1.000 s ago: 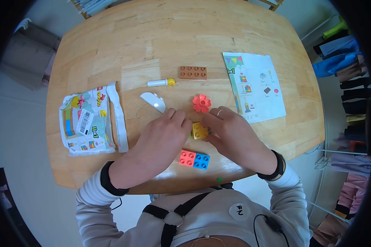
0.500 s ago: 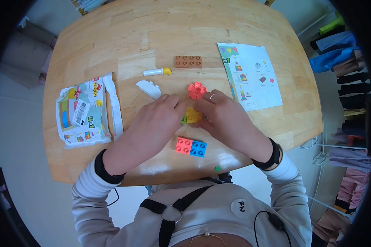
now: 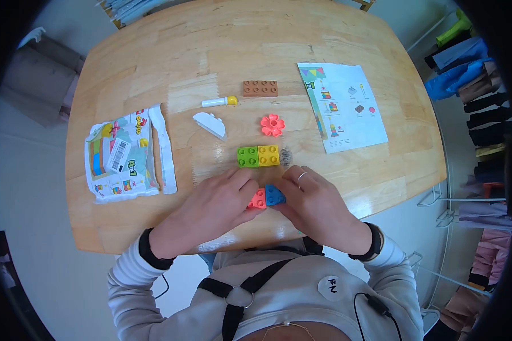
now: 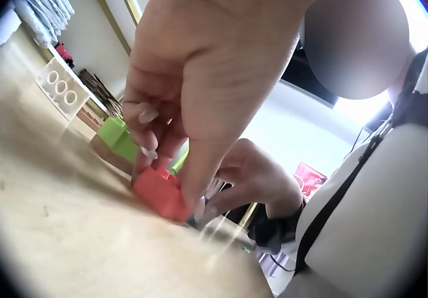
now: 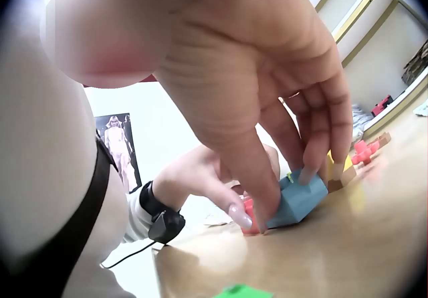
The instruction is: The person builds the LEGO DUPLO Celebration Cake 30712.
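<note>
On the near part of the wooden table (image 3: 210,51), gripped red brick (image 3: 259,199) with left hand (image 3: 219,199), gripped blue brick (image 3: 275,195) with right hand (image 3: 316,202), both between thumb and fingers. Held bricks side by side at table level, studs up; could not tell whether touching. Partly blocked head view of both with the hands.

Just beyond, found green brick (image 3: 248,157) and yellow brick (image 3: 268,155) side by side, studs up. Farther out, noted coral flower (image 3: 272,125), white half-round piece (image 3: 209,124) to its left, then white-and-yellow candle piece (image 3: 219,102) and brown brick (image 3: 260,88). Saw white packet (image 3: 122,154) with torn strip (image 3: 165,150) off left, printed sheet (image 3: 350,108) off right, hanging clothes (image 3: 472,65) past table's right side.

Compared with half a second before: shifted both hands off green and yellow, toward the body, onto red and blue. Exposed green fully, previously mostly covered by left hand.
</note>
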Available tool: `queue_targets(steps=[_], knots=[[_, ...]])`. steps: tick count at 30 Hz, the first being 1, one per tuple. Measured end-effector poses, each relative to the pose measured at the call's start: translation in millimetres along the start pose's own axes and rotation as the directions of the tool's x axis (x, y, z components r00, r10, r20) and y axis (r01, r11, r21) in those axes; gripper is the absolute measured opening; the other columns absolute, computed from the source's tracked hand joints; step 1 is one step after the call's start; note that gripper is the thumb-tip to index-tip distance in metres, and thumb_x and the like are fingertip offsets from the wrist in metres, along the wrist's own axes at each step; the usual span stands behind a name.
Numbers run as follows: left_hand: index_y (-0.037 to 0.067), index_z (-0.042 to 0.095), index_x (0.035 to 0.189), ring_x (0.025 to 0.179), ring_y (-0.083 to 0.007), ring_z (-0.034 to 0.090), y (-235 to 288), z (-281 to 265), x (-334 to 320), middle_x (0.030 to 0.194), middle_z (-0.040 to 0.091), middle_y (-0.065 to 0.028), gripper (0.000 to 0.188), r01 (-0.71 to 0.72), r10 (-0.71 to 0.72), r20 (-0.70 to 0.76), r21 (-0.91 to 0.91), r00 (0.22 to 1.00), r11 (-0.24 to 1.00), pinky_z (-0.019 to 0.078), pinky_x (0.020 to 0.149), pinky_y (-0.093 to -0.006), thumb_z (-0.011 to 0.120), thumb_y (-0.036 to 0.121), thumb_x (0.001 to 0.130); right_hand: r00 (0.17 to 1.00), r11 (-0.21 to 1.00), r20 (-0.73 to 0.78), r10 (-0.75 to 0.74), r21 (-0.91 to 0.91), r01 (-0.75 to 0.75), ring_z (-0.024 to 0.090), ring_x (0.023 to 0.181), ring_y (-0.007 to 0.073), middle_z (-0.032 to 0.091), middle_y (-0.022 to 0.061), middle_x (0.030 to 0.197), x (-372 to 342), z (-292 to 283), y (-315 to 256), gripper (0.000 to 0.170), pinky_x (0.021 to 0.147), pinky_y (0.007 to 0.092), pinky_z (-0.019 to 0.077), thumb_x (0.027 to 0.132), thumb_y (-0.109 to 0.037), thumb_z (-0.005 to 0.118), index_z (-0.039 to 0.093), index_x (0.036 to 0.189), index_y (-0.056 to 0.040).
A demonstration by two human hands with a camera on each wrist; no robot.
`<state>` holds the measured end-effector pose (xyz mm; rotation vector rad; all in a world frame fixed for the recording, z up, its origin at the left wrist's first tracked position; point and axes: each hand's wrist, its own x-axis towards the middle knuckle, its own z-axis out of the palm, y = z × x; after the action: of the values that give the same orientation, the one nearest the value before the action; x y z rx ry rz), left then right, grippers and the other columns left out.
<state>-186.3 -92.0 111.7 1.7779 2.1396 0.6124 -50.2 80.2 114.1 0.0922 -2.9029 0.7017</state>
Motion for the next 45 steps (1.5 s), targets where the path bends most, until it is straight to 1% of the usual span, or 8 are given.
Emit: queue_targets(steps=[5, 11, 16, 18, 26, 38, 40, 45], knots=[[0.003, 0.063, 0.102, 0.082, -0.0292, 0.060, 2, -33, 13, 0.092, 0.056, -0.0103, 0.032, -0.033, 0.032, -0.294, 0.002, 0.955, 0.999, 0.0516, 0.070, -0.0363, 0.078, 0.016, 0.077, 0.995, 1.000, -0.093, -0.030, 0.000, 0.031, 0.059, 0.090, 0.0278, 0.057, 0.0122, 0.094, 30, -29, 3, 0.031, 0.078, 0.0378, 0.0504, 0.072, -0.010, 0.074, 0.061, 0.098, 0.0003], [0.001, 0.060, 0.101, 0.080, -0.0330, 0.061, -25, -32, 39, 0.092, 0.053, -0.0137, 0.032, 0.111, -0.128, -0.102, -0.158, 0.987, 0.981, 0.0506, 0.068, -0.0418, 0.075, 0.018, 0.078, 0.992, 0.999, -0.122, -0.028, -0.021, 0.026, 0.060, 0.091, 0.0290, 0.059, 0.0140, 0.093, 53, -16, 24, 0.025, 0.082, 0.0388, 0.0500, 0.072, -0.007, 0.072, 0.064, 0.094, 0.0005], [0.001, 0.063, 0.104, 0.076, -0.0295, 0.060, -19, -37, 40, 0.091, 0.055, -0.0117, 0.033, 0.095, -0.099, -0.088, -0.048, 0.991, 0.994, 0.0502, 0.066, -0.0379, 0.078, 0.014, 0.077, 1.000, 1.000, 0.011, 0.015, -0.001, -0.015, 0.061, 0.091, 0.0293, 0.060, 0.0153, 0.089, 60, -23, 28, 0.017, 0.083, 0.0389, 0.0498, 0.072, -0.006, 0.070, 0.065, 0.087, 0.0001], [0.001, 0.061, 0.105, 0.077, -0.0320, 0.061, -21, -40, 40, 0.093, 0.055, -0.0123, 0.033, 0.088, -0.089, -0.055, -0.030, 0.994, 0.996, 0.0512, 0.066, -0.0401, 0.076, 0.016, 0.079, 0.990, 0.979, 0.050, -0.132, -0.149, 0.138, 0.059, 0.085, 0.0302, 0.057, 0.0131, 0.088, 66, -22, 29, 0.024, 0.076, 0.0389, 0.0492, 0.076, -0.012, 0.073, 0.062, 0.095, -0.0021], [0.001, 0.057, 0.110, 0.077, -0.0302, 0.064, -8, -41, 44, 0.098, 0.056, -0.0118, 0.035, 0.153, -0.158, 0.053, 0.088, 0.986, 0.984, 0.0533, 0.063, -0.0386, 0.072, 0.015, 0.081, 0.983, 0.937, 0.158, -0.093, -0.319, 0.140, 0.060, 0.083, 0.0219, 0.059, 0.0124, 0.086, 72, -19, 9, 0.015, 0.076, 0.0323, 0.0489, 0.066, -0.008, 0.063, 0.065, 0.078, 0.0012], [-0.001, 0.054, 0.102, 0.083, -0.0345, 0.062, -22, -31, 49, 0.096, 0.054, -0.0148, 0.032, 0.166, -0.171, 0.083, 0.057, 0.982, 0.984, 0.0516, 0.068, -0.0431, 0.072, 0.014, 0.080, 0.995, 0.998, 0.098, -0.011, -0.059, 0.017, 0.063, 0.079, 0.0268, 0.060, 0.0152, 0.095, 57, -11, 30, 0.031, 0.068, 0.0358, 0.0525, 0.077, -0.010, 0.068, 0.062, 0.105, 0.0013], [0.001, 0.059, 0.107, 0.083, -0.0388, 0.059, -24, -28, 49, 0.092, 0.054, -0.0167, 0.037, 0.236, -0.232, 0.057, -0.075, 0.971, 0.969, 0.0497, 0.070, -0.0430, 0.076, 0.014, 0.077, 0.987, 0.993, 0.140, 0.077, 0.078, -0.089, 0.063, 0.079, 0.0293, 0.060, 0.0147, 0.099, 60, -12, 37, 0.040, 0.067, 0.0389, 0.0531, 0.078, -0.012, 0.073, 0.061, 0.115, -0.0013], [0.005, 0.058, 0.122, 0.080, -0.0262, 0.061, -25, -33, 44, 0.095, 0.060, -0.0110, 0.051, 0.240, -0.260, -0.007, -0.357, 0.966, 0.903, 0.0484, 0.066, -0.0368, 0.080, 0.016, 0.077, 0.970, 0.947, 0.229, 0.082, 0.285, -0.147, 0.064, 0.075, 0.0268, 0.062, 0.0142, 0.092, 66, -40, 44, 0.048, 0.065, 0.0360, 0.0524, 0.077, -0.010, 0.077, 0.060, 0.121, -0.0020]])
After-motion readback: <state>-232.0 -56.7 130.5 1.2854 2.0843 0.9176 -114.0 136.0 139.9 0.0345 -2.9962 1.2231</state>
